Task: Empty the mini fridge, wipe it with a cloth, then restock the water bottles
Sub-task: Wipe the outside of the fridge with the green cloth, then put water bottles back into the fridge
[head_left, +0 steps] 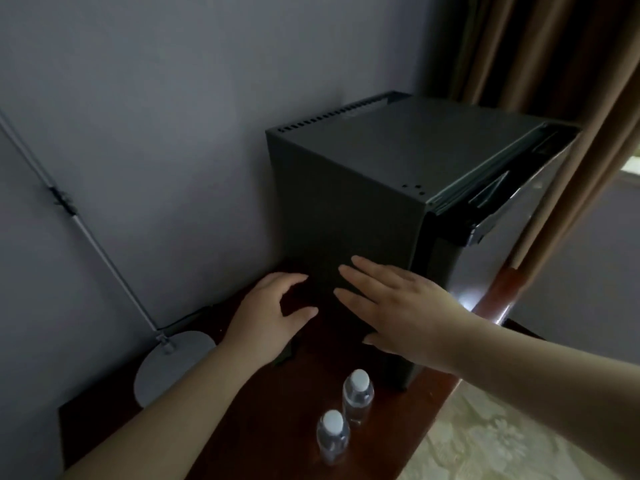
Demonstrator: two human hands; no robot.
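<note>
Mini fridge (346, 202), flat right grip (408, 306) at side

One mini fridge (346, 202) sits mid-frame. Two water bottles (358, 396) (333, 436) stand at lower centre. Two hands show, one left hand (273, 313) and one right hand (398, 306). One lamp stand (173, 362) is at left, one curtain (554, 64) upper right, one table (277, 427) below.
</note>
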